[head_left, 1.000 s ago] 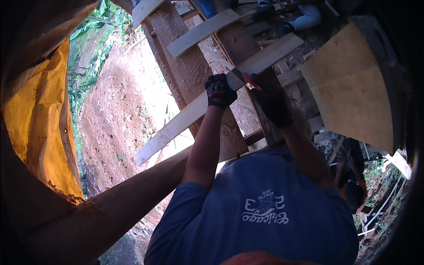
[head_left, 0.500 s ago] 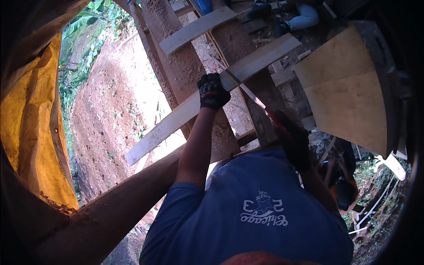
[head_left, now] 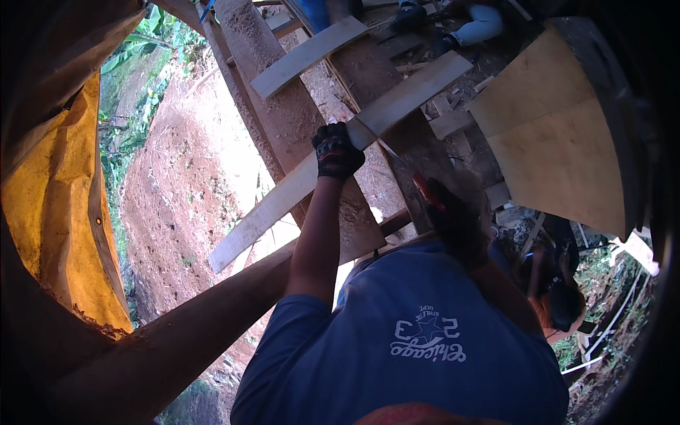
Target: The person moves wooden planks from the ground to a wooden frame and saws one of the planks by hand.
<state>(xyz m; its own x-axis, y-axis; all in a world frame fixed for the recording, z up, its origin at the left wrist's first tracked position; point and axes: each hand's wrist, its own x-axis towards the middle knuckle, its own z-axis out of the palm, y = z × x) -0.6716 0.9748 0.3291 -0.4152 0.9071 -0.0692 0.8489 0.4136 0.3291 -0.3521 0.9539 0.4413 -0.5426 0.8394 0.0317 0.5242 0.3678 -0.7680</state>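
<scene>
A long pale wooden board (head_left: 418, 86) lies slantwise across wider planks. My left hand (head_left: 338, 152), in a black glove, is closed over its middle and presses on it. Just right of those fingers, the thin blade of a handsaw (head_left: 428, 193) crosses the board; the blade is partly blurred. My right hand (head_left: 457, 225), also in a black glove, is closed round the saw's red handle, close to my blue shirt. Some of the right fingers are hard to make out in shadow.
A shorter board (head_left: 309, 57) rests across the sawdust-covered planks (head_left: 273, 106) farther off. A large plywood sheet (head_left: 552, 134) stands at the right. Another person's leg (head_left: 478, 27) shows at the top, and another person (head_left: 559, 297) is at lower right. A thick beam (head_left: 212, 319) runs at lower left.
My right hand and the saw sit a little farther left in the picture, and the view has shifted slightly. The left hand keeps its hold on the board.
</scene>
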